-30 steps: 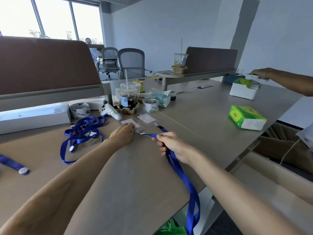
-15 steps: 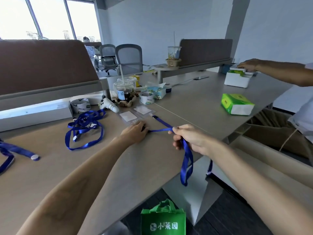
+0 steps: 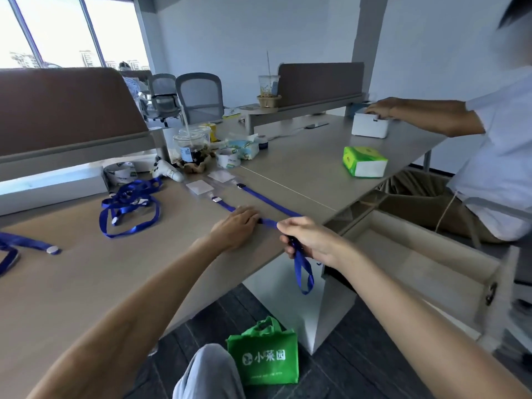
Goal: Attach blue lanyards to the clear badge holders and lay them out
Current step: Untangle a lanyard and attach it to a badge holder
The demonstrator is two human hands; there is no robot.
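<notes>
Lanyard [image 3: 227, 207], blue, clipped to clear badge holder [image 3: 199, 186] on desk [image 3: 86, 277]: head view, we're laying it out straight. Left hand [image 3: 237, 224] is pressing flat, palm down, on the strap; right hand [image 3: 306, 237] is pinching it closed at desk edge, loop hanging off. 2nd holder [image 3: 221, 176] w/ lanyard lying just beside. Next, we're judging: draw strap taut, parallel to 2nd, then release. Loose lanyards [image 3: 129, 208] are waiting left.

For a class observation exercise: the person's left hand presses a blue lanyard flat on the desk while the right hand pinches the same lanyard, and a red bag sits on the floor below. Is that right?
One detail is wrong: the bag is green, not red, as the head view shows. The left hand presses the blue lanyard on the desk, and the right hand pinches it.
</notes>
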